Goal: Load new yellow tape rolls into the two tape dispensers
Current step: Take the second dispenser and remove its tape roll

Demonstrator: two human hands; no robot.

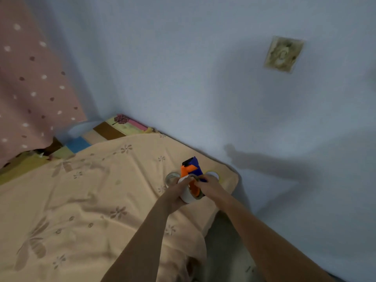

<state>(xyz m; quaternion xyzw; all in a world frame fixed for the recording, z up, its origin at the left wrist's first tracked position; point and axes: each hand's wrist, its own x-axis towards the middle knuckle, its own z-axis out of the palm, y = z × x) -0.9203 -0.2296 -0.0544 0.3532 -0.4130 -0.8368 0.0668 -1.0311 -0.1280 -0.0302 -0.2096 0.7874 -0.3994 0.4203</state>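
Observation:
A blue and orange tape dispenser (192, 168) is held upright over the far corner of the bed. A pale tape roll (186, 197) sits on its orange hub. My left hand (176, 192) grips the roll from the left. From the right, my right hand (209, 187) holds the dispenser body and the roll's edge. Two more rolls lie on the sheet behind my hands: a clear-looking tape roll (170, 178) to the left and a pale yellow roll (213, 174) to the right, partly hidden.
The bed has a peach flowered sheet (91, 200) over a patchwork cover (105, 131). A blue wall (203, 78) runs along the right side with a grimy socket plate (283, 54). A pink dotted curtain (30, 88) hangs at the left. A gap lies between bed and wall.

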